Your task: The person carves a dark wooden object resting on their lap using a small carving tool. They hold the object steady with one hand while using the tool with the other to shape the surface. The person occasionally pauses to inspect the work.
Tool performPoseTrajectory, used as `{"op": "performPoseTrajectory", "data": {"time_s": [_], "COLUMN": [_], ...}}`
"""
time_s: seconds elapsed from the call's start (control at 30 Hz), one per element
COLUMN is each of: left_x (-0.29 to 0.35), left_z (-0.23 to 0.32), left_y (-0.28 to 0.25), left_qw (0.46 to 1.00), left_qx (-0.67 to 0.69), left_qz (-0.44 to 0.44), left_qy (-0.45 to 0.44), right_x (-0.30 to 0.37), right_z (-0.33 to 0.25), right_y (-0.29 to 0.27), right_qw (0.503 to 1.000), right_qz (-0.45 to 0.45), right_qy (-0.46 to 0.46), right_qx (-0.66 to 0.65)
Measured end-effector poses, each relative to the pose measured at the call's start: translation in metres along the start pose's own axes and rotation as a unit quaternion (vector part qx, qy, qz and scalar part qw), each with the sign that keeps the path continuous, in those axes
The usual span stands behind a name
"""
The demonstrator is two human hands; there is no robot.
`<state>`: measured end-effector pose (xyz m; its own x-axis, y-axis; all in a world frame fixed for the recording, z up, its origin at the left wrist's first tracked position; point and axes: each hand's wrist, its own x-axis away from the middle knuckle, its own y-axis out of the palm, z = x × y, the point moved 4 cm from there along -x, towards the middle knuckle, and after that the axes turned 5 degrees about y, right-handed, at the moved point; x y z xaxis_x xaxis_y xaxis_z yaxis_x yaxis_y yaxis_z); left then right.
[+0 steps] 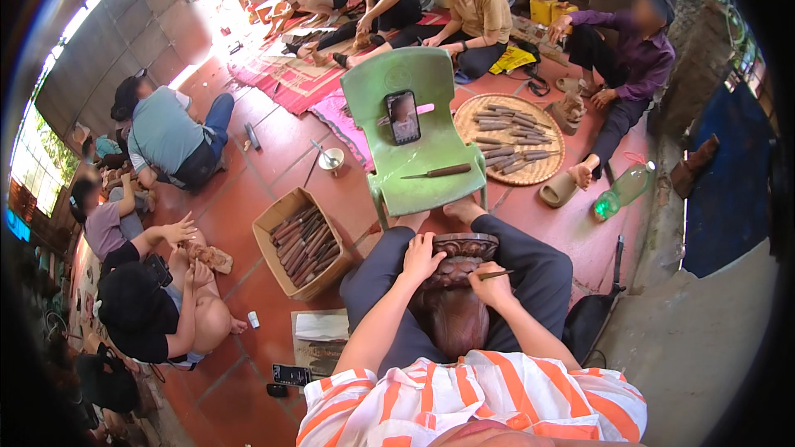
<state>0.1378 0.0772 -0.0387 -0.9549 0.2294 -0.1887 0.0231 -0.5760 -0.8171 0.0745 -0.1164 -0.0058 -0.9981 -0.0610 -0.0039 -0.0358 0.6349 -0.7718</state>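
While the person sits on the red tile floor (248, 223) with legs stretched out, a dark wooden carving (454, 298) lies along the lap, its ornate carved end (460, 247) pointing far, toward the feet.

Left hand (421, 258): open, palm down, fingers spread over the near-left edge of the carved end. It presses, not grips.

Right hand (490, 280): closed around a thin chisel (497, 275), its tip pointing right; whether the blade touches the wood I cannot tell at this size.

Handling, judged: the carving looks like solid hardwood, so heavy and stiff, with a smooth rounded body that may slip on trouser cloth. The carved relief at the far end has thin edges that could chip. Best hold seems to be on the broad plain body or flat against the rim, as the left hand does now, with the thighs taking the weight.

Surroundings:
- Green plastic chair (414, 128) just beyond the feet, with a phone (403, 117) propped against its back and a wooden-handled knife (439, 171) on the seat.
- Round woven tray (509, 139) of tools, far right of the chair.
- Cardboard box (300, 240) of wooden-handled tools, near left of the legs.
- Green bottle (623, 190) on the floor to the right.
- Second phone (291, 375) on the floor, near left.
- Other people sit around on the floor and mats, working on their own pieces.
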Motion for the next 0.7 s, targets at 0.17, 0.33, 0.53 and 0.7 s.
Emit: {"op": "performPoseTrajectory", "data": {"time_s": [0.17, 0.33, 0.53, 0.7], "left_x": [-0.002, 0.0, 0.001, 0.0], "left_z": [0.002, 0.003, 0.002, 0.005], "left_y": [-0.003, -0.003, -0.006, -0.003], "left_qw": [1.0, 1.0, 1.0, 1.0], "left_qx": [-0.001, 0.002, -0.002, 0.018], "left_qz": [0.0, 0.011, 0.015, -0.012], "left_qy": [-0.008, 0.007, 0.001, -0.014], "right_x": [0.011, 0.007, 0.013, 0.012], "right_z": [-0.012, 0.005, -0.018, -0.003], "right_y": [-0.001, 0.004, 0.001, -0.005], "right_qw": [0.998, 0.999, 0.999, 0.998], "right_qz": [0.067, 0.041, 0.041, 0.034], "right_qy": [-0.012, 0.005, 0.017, 0.024], "right_qx": [-0.014, -0.026, 0.002, -0.052]}}
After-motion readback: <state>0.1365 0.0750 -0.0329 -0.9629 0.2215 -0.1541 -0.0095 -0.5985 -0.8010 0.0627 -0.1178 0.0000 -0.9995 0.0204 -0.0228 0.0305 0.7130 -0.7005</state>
